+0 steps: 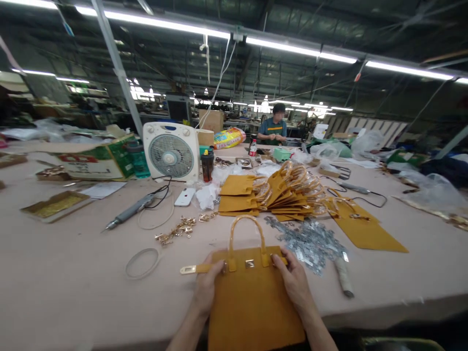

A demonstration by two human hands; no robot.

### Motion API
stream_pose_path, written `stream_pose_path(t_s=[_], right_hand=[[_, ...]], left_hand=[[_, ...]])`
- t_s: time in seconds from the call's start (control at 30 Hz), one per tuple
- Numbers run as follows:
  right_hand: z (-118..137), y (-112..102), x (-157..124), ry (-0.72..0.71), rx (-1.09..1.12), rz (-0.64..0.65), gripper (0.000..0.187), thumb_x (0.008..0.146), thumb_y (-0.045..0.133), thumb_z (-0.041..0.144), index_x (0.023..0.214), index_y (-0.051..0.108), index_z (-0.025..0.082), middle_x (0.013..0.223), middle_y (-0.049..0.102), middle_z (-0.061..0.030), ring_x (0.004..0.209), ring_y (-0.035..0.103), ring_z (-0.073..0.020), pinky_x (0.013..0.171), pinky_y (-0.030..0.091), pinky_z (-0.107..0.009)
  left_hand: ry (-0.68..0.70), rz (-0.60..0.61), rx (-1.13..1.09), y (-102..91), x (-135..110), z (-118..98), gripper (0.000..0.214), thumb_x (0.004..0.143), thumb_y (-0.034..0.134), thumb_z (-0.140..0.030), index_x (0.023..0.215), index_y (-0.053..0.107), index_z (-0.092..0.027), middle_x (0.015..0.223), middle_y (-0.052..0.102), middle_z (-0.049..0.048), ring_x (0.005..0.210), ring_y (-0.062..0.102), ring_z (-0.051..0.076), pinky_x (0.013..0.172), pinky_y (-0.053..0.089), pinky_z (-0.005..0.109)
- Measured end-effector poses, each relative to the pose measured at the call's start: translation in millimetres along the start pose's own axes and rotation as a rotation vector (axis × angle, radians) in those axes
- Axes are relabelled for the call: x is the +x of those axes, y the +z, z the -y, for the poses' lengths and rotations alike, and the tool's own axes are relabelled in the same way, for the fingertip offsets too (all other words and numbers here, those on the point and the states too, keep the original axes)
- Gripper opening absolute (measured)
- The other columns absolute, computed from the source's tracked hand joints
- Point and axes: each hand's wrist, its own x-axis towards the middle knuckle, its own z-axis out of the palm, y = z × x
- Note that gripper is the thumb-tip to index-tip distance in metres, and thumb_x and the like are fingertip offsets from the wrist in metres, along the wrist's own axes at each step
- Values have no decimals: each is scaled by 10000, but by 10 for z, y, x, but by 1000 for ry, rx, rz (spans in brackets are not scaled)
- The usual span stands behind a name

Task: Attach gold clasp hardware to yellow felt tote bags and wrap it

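Note:
A mustard-yellow handbag panel (252, 302) lies flat before me at the table's front edge, its looped handle (247, 219) pointing away. My left hand (208, 282) grips its upper left corner, thumb on top and fingers underneath. Past that hand, a strap with a gold metal end plate (188, 269) sticks out to the left. At the upper right corner, my right hand (292, 275) holds the panel the same way, its thumb by a small metal fitting. A metal clasp plate (249, 263) sits at the top middle, between the handle ends.
Behind the panel are stacked yellow bag panels (237, 197), grey metal strips (310, 243) and gold fittings (177, 230). To the left lie a tape ring (142, 263) and a corded electric screwdriver (131, 210). A box fan (171, 152) stands behind; a co-worker (273, 127) sits across.

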Motion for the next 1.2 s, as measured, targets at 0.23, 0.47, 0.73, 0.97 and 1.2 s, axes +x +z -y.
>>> stream_pose_path(t_s=[0.23, 0.47, 0.73, 0.97, 1.2], right_hand=[[7, -3, -228, -369, -359, -426, 604, 948, 606, 587, 1392, 603, 177, 1504, 499, -166, 1361, 495, -368, 1149, 393, -567], [24, 443, -839, -779, -616, 201, 915, 818, 802, 516, 1594, 379, 279, 1581, 467, -140, 1446, 419, -444, 1144, 392, -637], [-46, 1074, -1152, -677, -926, 388, 1241, 554, 795, 199, 1657, 228, 221, 1704, 263, -121, 1509, 316, -471, 1202, 317, -661], [-65, 974, -1157, -824, -918, 296, 1058, 619, 655, 146, 1625, 333, 187, 1662, 363, -134, 1503, 364, -424, 1169, 419, -592], [171, 745, -978, -917, -489, 12, 581, 945, 448, 116, 1497, 556, 262, 1367, 702, -69, 1287, 651, -268, 1045, 577, -423]], left_hand=[[95, -92, 18, -151, 99, 113, 416, 836, 673, -426, 1173, 684, -184, 1129, 768, 75, 1026, 707, 284, 912, 532, 382], [175, -96, 92, -140, 131, 106, 313, 861, 590, -380, 1084, 700, -192, 1189, 747, 71, 1098, 676, 285, 973, 504, 397], [148, -90, 114, -160, 94, 127, 369, 938, 595, -512, 1150, 660, -217, 1216, 725, 51, 1129, 667, 259, 977, 508, 354], [35, -6, -119, -79, 31, 37, 488, 880, 706, -535, 1235, 631, -209, 1126, 758, 71, 1064, 716, 291, 900, 577, 388], [50, 151, -219, -80, -29, 15, 594, 867, 757, -505, 1349, 630, -182, 1261, 724, 159, 1151, 695, 316, 963, 572, 404]])
